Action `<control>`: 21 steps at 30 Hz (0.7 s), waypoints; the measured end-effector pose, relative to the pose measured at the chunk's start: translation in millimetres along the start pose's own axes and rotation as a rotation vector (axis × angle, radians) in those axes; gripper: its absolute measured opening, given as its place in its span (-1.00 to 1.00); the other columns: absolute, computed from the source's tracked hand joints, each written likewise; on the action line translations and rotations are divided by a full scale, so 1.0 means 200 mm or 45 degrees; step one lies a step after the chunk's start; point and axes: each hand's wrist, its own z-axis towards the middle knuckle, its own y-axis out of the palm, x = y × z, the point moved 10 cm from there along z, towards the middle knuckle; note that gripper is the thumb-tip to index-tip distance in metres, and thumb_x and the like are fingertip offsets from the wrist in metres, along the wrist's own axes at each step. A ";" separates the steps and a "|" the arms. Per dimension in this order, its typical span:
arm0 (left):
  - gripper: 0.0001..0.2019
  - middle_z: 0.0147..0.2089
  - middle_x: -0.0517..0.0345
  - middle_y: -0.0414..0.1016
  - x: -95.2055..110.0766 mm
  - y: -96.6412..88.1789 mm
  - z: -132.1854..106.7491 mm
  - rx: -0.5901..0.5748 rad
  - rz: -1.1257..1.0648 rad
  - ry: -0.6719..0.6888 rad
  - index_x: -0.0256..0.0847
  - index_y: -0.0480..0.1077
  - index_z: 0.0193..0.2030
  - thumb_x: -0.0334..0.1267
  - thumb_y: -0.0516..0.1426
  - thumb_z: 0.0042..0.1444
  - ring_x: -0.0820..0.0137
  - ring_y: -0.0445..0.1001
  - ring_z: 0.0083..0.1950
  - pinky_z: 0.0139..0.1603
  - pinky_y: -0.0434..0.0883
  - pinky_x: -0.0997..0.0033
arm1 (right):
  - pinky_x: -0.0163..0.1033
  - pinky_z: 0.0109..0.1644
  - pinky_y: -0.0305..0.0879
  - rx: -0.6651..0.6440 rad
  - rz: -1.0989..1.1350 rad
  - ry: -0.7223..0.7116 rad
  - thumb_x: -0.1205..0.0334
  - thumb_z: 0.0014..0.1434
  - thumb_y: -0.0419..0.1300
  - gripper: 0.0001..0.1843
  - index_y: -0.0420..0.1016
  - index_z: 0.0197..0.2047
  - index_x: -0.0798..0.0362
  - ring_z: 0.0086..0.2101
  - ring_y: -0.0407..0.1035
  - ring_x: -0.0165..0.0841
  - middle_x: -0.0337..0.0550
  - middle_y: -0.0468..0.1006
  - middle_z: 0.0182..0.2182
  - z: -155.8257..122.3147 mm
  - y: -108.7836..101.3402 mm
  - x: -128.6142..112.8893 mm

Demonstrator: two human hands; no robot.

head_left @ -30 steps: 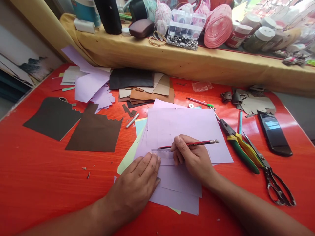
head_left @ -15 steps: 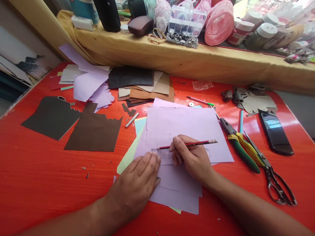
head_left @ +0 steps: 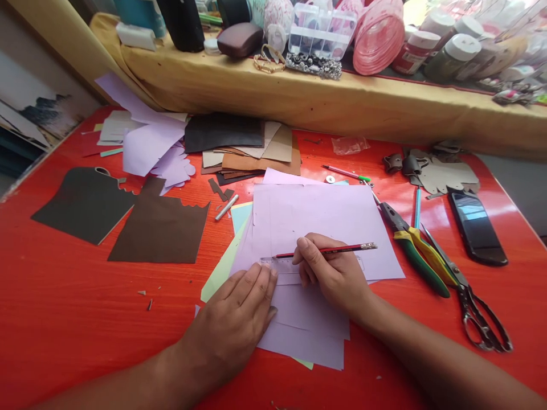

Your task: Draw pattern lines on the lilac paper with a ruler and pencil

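My right hand (head_left: 327, 263) is closed round a red and black pencil (head_left: 348, 248), with its point touching the lilac paper (head_left: 316, 208) along a clear ruler's upper edge. That clear ruler (head_left: 287, 265) lies across the lower part of the sheet, its middle hidden behind my right hand. My left hand (head_left: 239, 310) lies flat, fingers stretched out, the fingertips pressing the ruler's left end onto the sheet. Beneath are further lilac sheets (head_left: 307, 350), with a pale green sheet (head_left: 220, 273) showing at the left.
Combination pliers (head_left: 421, 256), scissors (head_left: 474, 310) and a phone (head_left: 478, 228) lie to the right. Brown leather (head_left: 162, 230) and dark leather (head_left: 85, 205) rest at the left. Stacked leather pieces (head_left: 243, 148) sit behind the paper, below a cloth-covered ledge (head_left: 273, 97) crowded with jars.
The view has shifted slightly. Both hands, the pencil and the ruler hold nearly the same places on the paper.
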 end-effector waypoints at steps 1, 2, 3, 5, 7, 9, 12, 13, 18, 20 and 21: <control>-0.63 0.27 -0.24 0.65 0.00 0.00 0.00 0.001 -0.002 0.001 -0.54 0.50 0.32 -0.37 0.01 0.60 0.04 0.58 0.30 0.31 0.43 0.07 | -0.22 -0.46 0.28 -0.003 -0.008 0.003 -0.24 0.57 0.14 -0.42 0.55 -0.36 -0.01 -0.60 0.38 -0.35 -0.32 0.38 -0.65 0.00 0.00 0.00; -0.63 0.26 -0.24 0.66 0.00 0.00 0.00 0.002 -0.002 0.002 -0.54 0.50 0.31 -0.37 0.00 0.60 0.04 0.59 0.29 0.31 0.43 0.06 | -0.22 -0.45 0.29 -0.005 -0.014 0.009 -0.25 0.57 0.14 -0.42 0.55 -0.35 -0.01 -0.60 0.38 -0.35 -0.33 0.37 -0.65 0.00 -0.01 0.00; -0.63 0.26 -0.24 0.66 0.00 0.00 0.00 0.003 -0.002 0.004 -0.54 0.50 0.31 -0.37 0.00 0.60 0.04 0.59 0.29 0.30 0.43 0.06 | -0.22 -0.44 0.30 -0.006 -0.019 0.015 -0.25 0.56 0.14 -0.42 0.55 -0.35 -0.01 -0.60 0.38 -0.35 -0.33 0.37 -0.66 0.00 -0.01 0.00; -0.63 0.24 -0.23 0.67 0.00 0.00 0.00 0.006 0.002 0.004 -0.54 0.50 0.31 -0.38 -0.01 0.61 0.04 0.60 0.28 0.30 0.43 0.06 | -0.22 -0.44 0.31 -0.008 -0.026 0.024 -0.28 0.55 0.14 -0.40 0.54 -0.35 -0.01 -0.60 0.37 -0.35 -0.32 0.39 -0.65 -0.01 -0.02 -0.01; -0.63 0.24 -0.22 0.67 0.00 0.00 0.01 0.004 0.003 0.002 -0.54 0.50 0.31 -0.37 -0.01 0.61 0.04 0.60 0.27 0.30 0.43 0.06 | -0.22 -0.45 0.30 -0.010 -0.032 0.027 -0.32 0.54 0.13 -0.38 0.54 -0.35 -0.01 -0.60 0.36 -0.35 -0.30 0.42 -0.64 -0.01 -0.03 -0.02; -0.64 0.24 -0.23 0.67 0.00 0.00 0.01 0.004 -0.003 0.004 -0.54 0.49 0.31 -0.37 0.00 0.61 0.03 0.60 0.27 0.29 0.43 0.05 | -0.22 -0.45 0.29 -0.013 -0.039 0.031 -0.34 0.53 0.13 -0.37 0.54 -0.35 0.00 -0.59 0.36 -0.35 -0.29 0.44 -0.62 -0.01 -0.04 -0.02; -0.63 0.25 -0.25 0.66 0.00 0.01 0.00 -0.002 -0.014 0.009 -0.56 0.49 0.32 -0.38 0.00 0.60 0.00 0.60 0.28 0.29 0.43 0.02 | -0.22 -0.45 0.29 -0.008 -0.052 0.047 -0.35 0.52 0.13 -0.37 0.54 -0.35 0.00 -0.59 0.37 -0.35 -0.28 0.45 -0.62 -0.02 -0.07 -0.01; -0.63 0.25 -0.26 0.66 0.00 0.01 0.00 -0.005 -0.013 0.012 -0.56 0.49 0.32 -0.38 0.00 0.60 0.00 0.59 0.28 0.30 0.43 0.02 | -0.22 -0.46 0.29 0.001 -0.050 0.053 -0.35 0.52 0.14 -0.37 0.55 -0.35 -0.01 -0.59 0.37 -0.35 -0.29 0.44 -0.62 -0.02 -0.08 0.00; -0.63 0.24 -0.25 0.66 0.00 0.01 0.00 -0.017 0.010 0.033 -0.55 0.50 0.31 -0.36 0.00 0.60 0.02 0.59 0.28 0.30 0.42 0.04 | -0.22 -0.45 0.27 0.048 -0.018 0.084 -0.30 0.53 0.16 -0.41 0.54 -0.35 -0.01 -0.59 0.36 -0.35 -0.33 0.37 -0.65 -0.05 -0.15 0.02; -0.62 0.23 -0.25 0.66 0.00 0.01 0.00 -0.020 0.025 0.031 -0.53 0.51 0.32 -0.37 0.00 0.59 0.03 0.58 0.28 0.30 0.42 0.06 | -0.22 -0.45 0.24 0.069 -0.012 0.092 -0.30 0.53 0.17 -0.41 0.53 -0.37 -0.02 -0.60 0.36 -0.34 -0.34 0.36 -0.66 -0.06 -0.17 0.03; -0.62 0.23 -0.26 0.66 0.00 0.01 0.00 -0.018 0.032 0.033 -0.53 0.51 0.32 -0.37 0.00 0.59 0.03 0.58 0.28 0.30 0.42 0.06 | -0.22 -0.46 0.22 0.079 -0.010 0.090 -0.30 0.52 0.17 -0.41 0.52 -0.37 -0.02 -0.60 0.37 -0.34 -0.34 0.35 -0.66 -0.07 -0.18 0.03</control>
